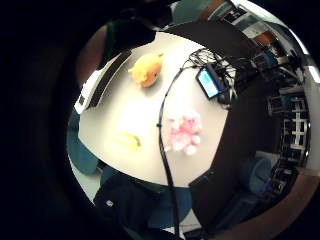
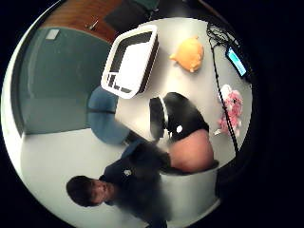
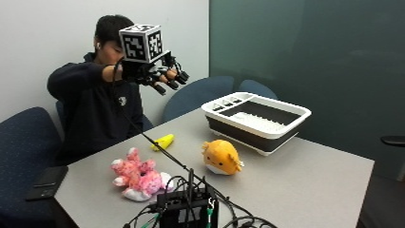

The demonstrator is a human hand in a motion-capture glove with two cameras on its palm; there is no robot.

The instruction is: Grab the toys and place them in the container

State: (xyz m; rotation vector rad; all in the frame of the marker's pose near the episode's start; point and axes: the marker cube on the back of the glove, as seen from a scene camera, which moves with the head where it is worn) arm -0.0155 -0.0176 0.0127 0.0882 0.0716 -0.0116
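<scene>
Toys look soft and light: orange plush [image 3: 221,158] at the container's [image 3: 256,119] seven o'clock, graspable round its body; raised right hand [image 3: 161,73] is loosely open, empty.

Right arm: raised at about head height, bent at the elbow, forearm held out across the front of the face.
Right hand [image 3: 161,73]: gloved in black, held up in the air with nothing gripped.
Fingers [image 3: 179,77]: spread and extended outward, slightly bent.
Left hand: not seen.
</scene>
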